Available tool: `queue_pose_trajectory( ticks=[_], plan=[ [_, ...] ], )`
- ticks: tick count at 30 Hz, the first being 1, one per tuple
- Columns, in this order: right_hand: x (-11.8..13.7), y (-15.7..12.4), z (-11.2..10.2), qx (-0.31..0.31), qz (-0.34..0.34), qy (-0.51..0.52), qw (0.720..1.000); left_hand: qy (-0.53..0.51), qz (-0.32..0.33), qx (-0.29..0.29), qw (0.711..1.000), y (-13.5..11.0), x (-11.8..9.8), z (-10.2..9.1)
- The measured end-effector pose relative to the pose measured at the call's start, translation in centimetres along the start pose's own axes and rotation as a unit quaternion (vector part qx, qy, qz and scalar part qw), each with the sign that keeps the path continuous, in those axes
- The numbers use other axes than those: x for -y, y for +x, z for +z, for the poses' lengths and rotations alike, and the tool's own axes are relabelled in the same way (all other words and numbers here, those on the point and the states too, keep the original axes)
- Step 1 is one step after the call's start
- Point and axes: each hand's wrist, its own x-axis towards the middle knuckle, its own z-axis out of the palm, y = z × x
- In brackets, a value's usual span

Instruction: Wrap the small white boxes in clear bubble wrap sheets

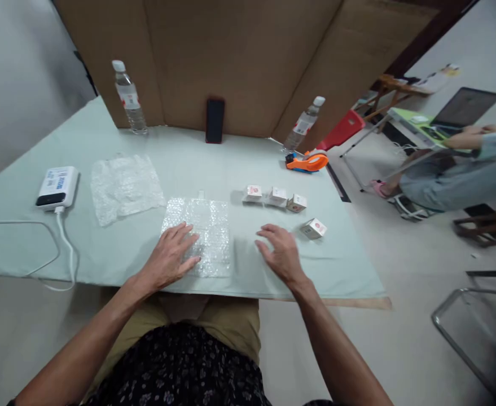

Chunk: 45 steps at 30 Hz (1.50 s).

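Note:
My left hand [172, 255] lies with spread fingers on the left part of a flat sheet of bubble wrap [211, 239]. To the right of that sheet my right hand [280, 252] hovers over the table cloth, fingers apart and nothing between them; it is slightly blurred. Beyond it stand three small white boxes, a left one [253, 193], a middle one [277, 196] and a right one [297, 203]. A fourth small box [314, 228] sits tilted nearer my right hand. Another crumpled piece of bubble wrap [126, 186] rests farther left.
A white power bank [58, 187] with a cable is at the left. Two water bottles [130, 101] [303, 125] and a phone [215, 120] stand before a cardboard screen [239, 62]. An orange tape dispenser [307, 162] lies at right. Another person [463, 163] sits at a laptop [463, 110].

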Motion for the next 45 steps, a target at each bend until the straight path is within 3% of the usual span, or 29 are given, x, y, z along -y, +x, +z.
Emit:
queue_pose_trajectory(
  ticks=[4,7,9,11,13,17,21,24,28,33,40,45],
  plan=[
    [-7.6,-0.4,-4.0,-0.046,0.192,-0.097,0.976,-0.026,0.017,0.040,0.999,0.3,-1.7,2.2],
    [-12.0,-0.4,-5.1,0.033,0.292,-0.129,0.947,-0.025,0.015,0.044,0.999,1.0,-2.4,3.1],
    [-12.9,-0.4,-5.0,0.068,0.316,-0.100,0.941,-0.031,0.021,0.053,0.998,1.2,-2.7,3.1],
    [-12.1,-0.4,-4.4,0.056,0.315,-0.043,0.946,-0.038,0.023,0.054,0.998,1.0,-2.8,2.7],
    [-9.6,-0.4,-3.8,0.027,0.284,0.030,0.958,-0.044,0.012,0.032,0.998,0.4,-2.7,2.1],
    [-2.0,1.4,-1.8,0.035,0.115,0.151,0.981,-0.049,-0.031,-0.025,0.998,-1.4,-2.1,1.0],
    [4.8,4.9,2.3,0.080,-0.028,0.190,0.978,-0.050,-0.036,-0.018,0.998,-2.3,-1.9,0.9],
    [7.7,6.6,5.6,0.113,-0.082,0.159,0.977,-0.054,-0.028,-0.003,0.998,-2.6,-1.8,0.9],
    [8.8,6.9,7.9,0.174,-0.104,0.114,0.973,-0.057,-0.023,0.025,0.998,-3.1,-1.6,0.1],
    [7.9,6.4,7.9,0.180,-0.110,0.145,0.967,-0.041,-0.015,0.030,0.999,-3.7,-1.5,-0.4],
    [7.6,6.3,7.6,0.178,-0.101,0.168,0.964,-0.057,0.031,-0.089,0.994,-3.8,-2.1,0.9],
    [7.5,6.5,7.5,0.198,-0.100,0.175,0.959,-0.063,0.021,-0.155,0.986,-3.3,-3.0,0.2]
  ],
)
